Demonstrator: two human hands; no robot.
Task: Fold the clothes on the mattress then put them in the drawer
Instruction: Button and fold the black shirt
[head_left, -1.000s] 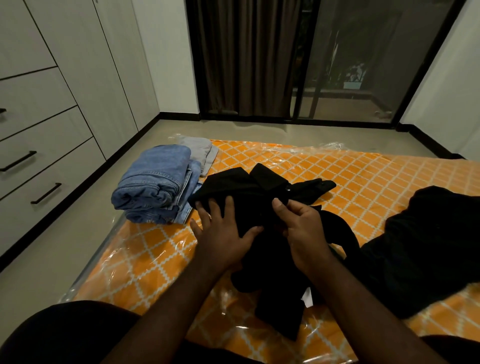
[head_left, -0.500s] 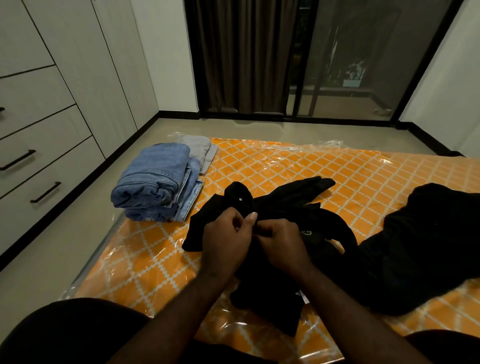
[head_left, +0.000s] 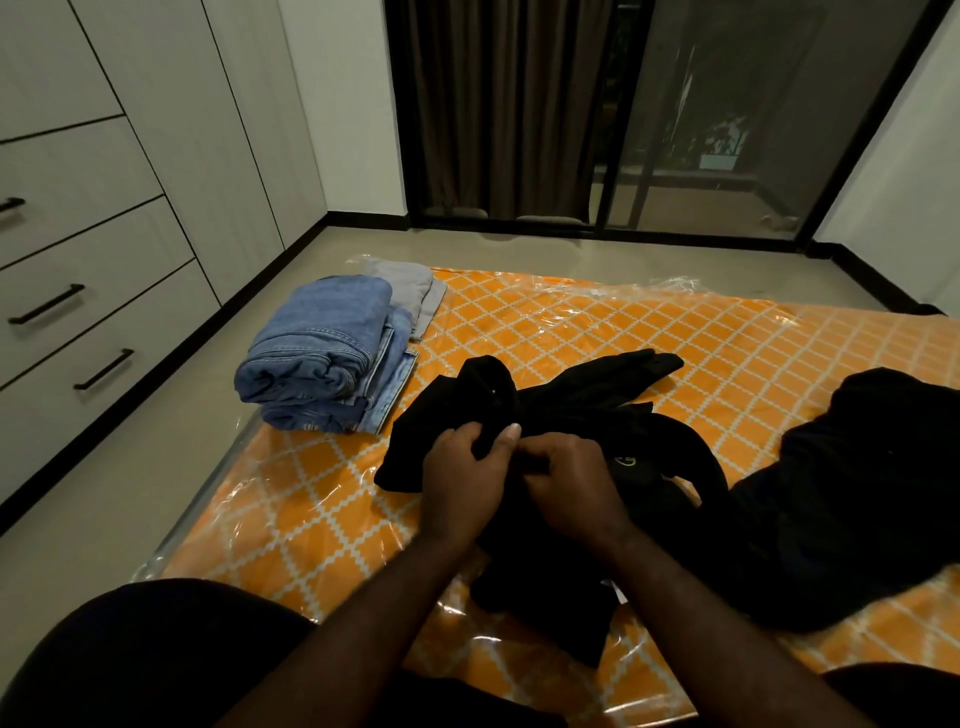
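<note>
Gathering the black garment (head_left: 582, 395) at its middle, both hands work side by side, almost touching, over the orange mattress (head_left: 623, 332) on which the garment lies crumpled.

Left hand (head_left: 460, 480): grip closed on a fold of black cloth, pinched between the thumb and curled fingers. Right hand (head_left: 574, 480): fingers curled into the same cloth just beside it. Whether they hold a hem, a seam or a fastening cannot be made out, as black on black hides the detail.

Change: a second ago the left hand lay flat on the cloth with fingers spread, and a squarish flap stood raised beyond the hands. Half a second ago both hands had drawn together into a pinch, and they hold that pose now. The flap has sunk to a rounded hump beyond the left hand, while one long part of the garment reaches toward the far right.

Meaning: the garment appears to be in the sorting-out stage, with no clean fold yet laid.

Unchanged: the folded jeans (head_left: 322, 343) and a folded grey piece (head_left: 410, 286) rest at the mattress's far left corner. A second black heap (head_left: 857, 493) lies unfolded at the right. The drawers (head_left: 93, 249) along the left wall stand closed, so stowing is well off.
</note>
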